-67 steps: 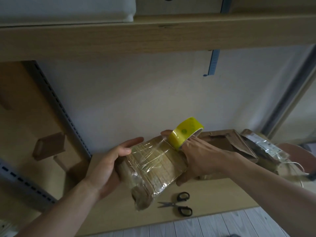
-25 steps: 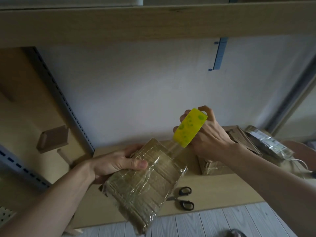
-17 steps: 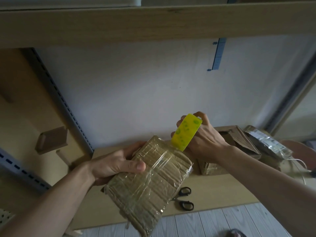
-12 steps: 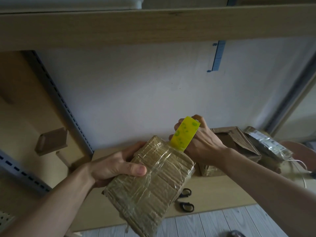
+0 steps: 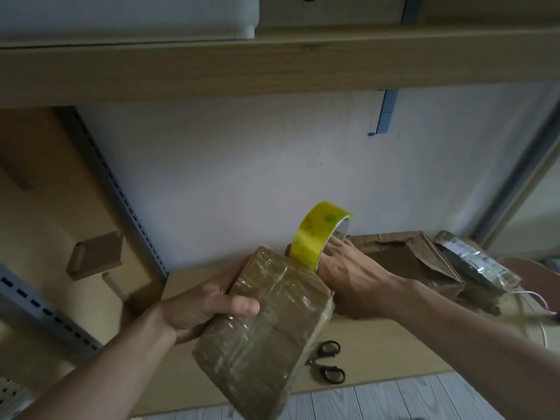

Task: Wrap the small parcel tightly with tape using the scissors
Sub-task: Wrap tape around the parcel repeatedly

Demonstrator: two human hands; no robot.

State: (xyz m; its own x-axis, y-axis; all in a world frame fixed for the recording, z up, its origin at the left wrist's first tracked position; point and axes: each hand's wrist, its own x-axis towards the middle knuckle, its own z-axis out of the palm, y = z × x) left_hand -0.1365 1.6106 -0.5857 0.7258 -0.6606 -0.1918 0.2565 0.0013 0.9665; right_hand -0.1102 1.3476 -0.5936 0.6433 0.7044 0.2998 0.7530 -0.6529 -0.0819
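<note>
Gripping the taped parcel (image 5: 272, 334) at centre frame, my left hand (image 5: 200, 310) curls thumb and fingers round its upper end, while my right hand (image 5: 348, 280) holds the yellow tape roll (image 5: 318, 237) against its top edge; scissors (image 5: 328, 360) lie on the table (image 5: 378, 353), lower right.

The blades of the scissors (image 5: 328, 360) are hidden behind the parcel (image 5: 266, 328), at its four o'clock. The fingertips of the right hand (image 5: 354, 283) are concealed inside the tape roll (image 5: 318, 237). The parcel's lowest corner is cut off at six o'clock.
</note>
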